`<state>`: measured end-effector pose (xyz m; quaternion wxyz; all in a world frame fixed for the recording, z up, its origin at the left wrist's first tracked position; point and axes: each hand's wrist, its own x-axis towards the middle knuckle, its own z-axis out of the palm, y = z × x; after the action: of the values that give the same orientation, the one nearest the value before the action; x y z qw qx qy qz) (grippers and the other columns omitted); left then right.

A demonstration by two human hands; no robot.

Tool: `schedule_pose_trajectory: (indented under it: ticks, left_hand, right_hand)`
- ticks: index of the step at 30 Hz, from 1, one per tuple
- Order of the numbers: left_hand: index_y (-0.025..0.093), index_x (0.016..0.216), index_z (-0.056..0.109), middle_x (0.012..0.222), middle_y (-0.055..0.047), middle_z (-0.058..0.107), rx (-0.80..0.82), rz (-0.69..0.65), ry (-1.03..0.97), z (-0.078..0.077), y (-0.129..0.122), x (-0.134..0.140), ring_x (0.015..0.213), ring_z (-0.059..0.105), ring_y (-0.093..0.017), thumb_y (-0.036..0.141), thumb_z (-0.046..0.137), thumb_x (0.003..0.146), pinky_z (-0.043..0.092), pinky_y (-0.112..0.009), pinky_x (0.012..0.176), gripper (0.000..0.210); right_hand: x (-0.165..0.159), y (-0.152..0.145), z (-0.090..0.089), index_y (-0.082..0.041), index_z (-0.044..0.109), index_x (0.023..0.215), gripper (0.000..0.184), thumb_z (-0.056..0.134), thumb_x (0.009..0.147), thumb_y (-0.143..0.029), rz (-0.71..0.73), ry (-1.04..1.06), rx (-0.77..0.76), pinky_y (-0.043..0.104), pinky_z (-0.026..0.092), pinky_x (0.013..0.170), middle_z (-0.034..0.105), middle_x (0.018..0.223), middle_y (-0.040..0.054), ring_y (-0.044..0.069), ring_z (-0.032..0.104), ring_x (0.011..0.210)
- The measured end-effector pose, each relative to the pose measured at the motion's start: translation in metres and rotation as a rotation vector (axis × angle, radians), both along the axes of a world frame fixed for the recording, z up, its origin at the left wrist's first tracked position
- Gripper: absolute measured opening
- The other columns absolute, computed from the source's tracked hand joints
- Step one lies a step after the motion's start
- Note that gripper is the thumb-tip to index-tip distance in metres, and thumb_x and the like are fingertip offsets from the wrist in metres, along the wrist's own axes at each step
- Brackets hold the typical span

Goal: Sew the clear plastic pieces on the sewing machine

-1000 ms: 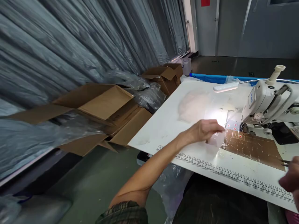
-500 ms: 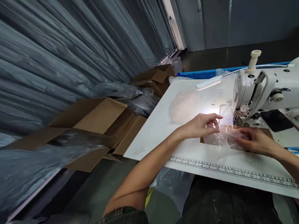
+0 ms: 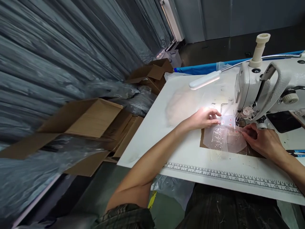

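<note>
A thin translucent piece, with a rounded lower edge, lies flat on a brown cardboard sheet in front of the sewing machine. Its material I cannot make out. My left hand rests at its upper left, thumb and forefinger apart, beside a plate with reddish spots near the needle area. On the other side, my right hand pinches the piece's upper right edge close to the presser foot.
A lamp lights the white table, which has a ruler strip along its front. To the right lie a dark phone and blue-handled snips. Cardboard boxes and plastic sheeting stand left.
The translucent piece, earlier lifted and blurred between my hands, now lies flat against the cardboard. My right hand has moved up to its edge near the needle. The view has shifted slightly.
</note>
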<state>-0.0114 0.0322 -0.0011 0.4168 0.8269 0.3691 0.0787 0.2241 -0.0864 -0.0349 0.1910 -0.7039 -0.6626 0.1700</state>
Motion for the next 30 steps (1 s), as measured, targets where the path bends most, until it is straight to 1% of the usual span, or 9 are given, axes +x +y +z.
schedule_pose_trajectory:
  ticks: [5,8,11,16,18,21,24,27,30]
  left_hand:
    - [0.014,0.108,0.067,0.096,-0.007,0.068,0.422,-0.110,0.149,0.009,0.016,0.000,0.082,0.063,-0.017,0.038,0.062,0.091,0.049,-0.027,0.071,0.030]
    - [0.014,0.102,0.067,0.098,-0.010,0.063,0.632,-0.104,0.240,-0.004,0.027,0.015,0.083,0.062,-0.018,0.022,0.045,0.096,0.049,-0.029,0.073,0.024]
    - [0.012,0.094,0.065,0.097,-0.010,0.062,0.695,-0.185,0.265,-0.021,0.043,0.034,0.080,0.060,-0.017,0.018,0.044,0.095,0.048,-0.026,0.073,0.022]
    - [0.013,0.108,0.060,0.112,-0.013,0.062,0.891,-0.173,0.170,-0.031,0.056,0.042,0.096,0.060,-0.020,0.010,0.038,0.095,0.049,-0.032,0.084,0.026]
    - [0.013,0.110,0.060,0.112,-0.013,0.064,0.989,-0.101,0.116,-0.031,0.045,0.039,0.094,0.062,-0.020,0.007,0.036,0.093,0.051,-0.034,0.082,0.030]
    - [0.013,0.110,0.060,0.109,-0.012,0.065,1.050,-0.041,-0.001,-0.034,0.008,0.033,0.082,0.063,-0.015,0.010,0.032,0.097,0.053,-0.029,0.069,0.031]
    - [0.011,0.102,0.062,0.100,-0.010,0.067,1.053,-0.177,-0.089,-0.042,-0.042,0.032,0.069,0.060,-0.011,0.013,0.035,0.099,0.050,-0.024,0.055,0.027]
    - [0.008,0.112,0.061,0.111,-0.014,0.066,1.023,-0.305,-0.006,-0.048,-0.069,0.031,0.084,0.064,-0.018,0.033,0.048,0.100,0.056,-0.033,0.071,0.030]
    - [0.008,0.122,0.057,0.129,-0.018,0.059,0.888,-0.325,0.067,-0.043,-0.059,0.024,0.108,0.061,-0.027,0.055,0.054,0.094,0.053,-0.042,0.088,0.055]
  right_hand:
    - [0.000,-0.001,-0.006,-0.022,0.070,0.088,0.035,0.049,0.084,-0.049,0.057,-0.075,0.057,0.029,0.034,0.047,0.066,0.063,0.0029,0.018,0.056,0.049]
    - [-0.002,-0.003,-0.006,-0.023,0.072,0.088,0.039,0.044,0.088,-0.050,0.084,-0.065,0.116,0.029,0.033,0.047,0.065,0.058,0.0028,0.019,0.056,0.049]
    - [-0.004,-0.002,-0.006,-0.023,0.072,0.083,0.046,0.038,0.090,-0.053,0.060,-0.061,0.164,0.029,0.032,0.048,0.063,0.055,0.0040,0.020,0.058,0.050]
    - [0.001,0.002,-0.005,-0.024,0.072,0.080,0.051,0.037,0.088,-0.060,-0.006,-0.049,0.015,0.029,0.031,0.045,0.056,0.046,0.0017,0.019,0.051,0.041]
    - [0.004,0.003,-0.004,-0.025,0.071,0.077,0.053,0.036,0.088,-0.064,-0.015,-0.029,-0.026,0.029,0.031,0.044,0.054,0.044,0.0011,0.019,0.050,0.040]
    - [0.004,0.003,-0.004,-0.025,0.073,0.083,0.050,0.039,0.088,-0.061,0.007,-0.028,0.013,0.029,0.031,0.044,0.055,0.044,0.0008,0.018,0.050,0.041]
    - [0.000,-0.001,-0.004,-0.023,0.074,0.089,0.047,0.039,0.090,-0.055,0.043,-0.048,0.100,0.029,0.032,0.044,0.060,0.049,0.0023,0.019,0.053,0.043]
    - [-0.003,-0.004,-0.006,-0.023,0.074,0.089,0.049,0.037,0.092,-0.054,0.079,-0.068,0.176,0.029,0.035,0.046,0.069,0.060,0.0048,0.020,0.060,0.050]
    - [-0.004,-0.004,-0.009,-0.025,0.075,0.089,0.048,0.038,0.093,-0.055,0.074,-0.095,0.211,0.029,0.038,0.048,0.073,0.068,0.0048,0.021,0.064,0.054]
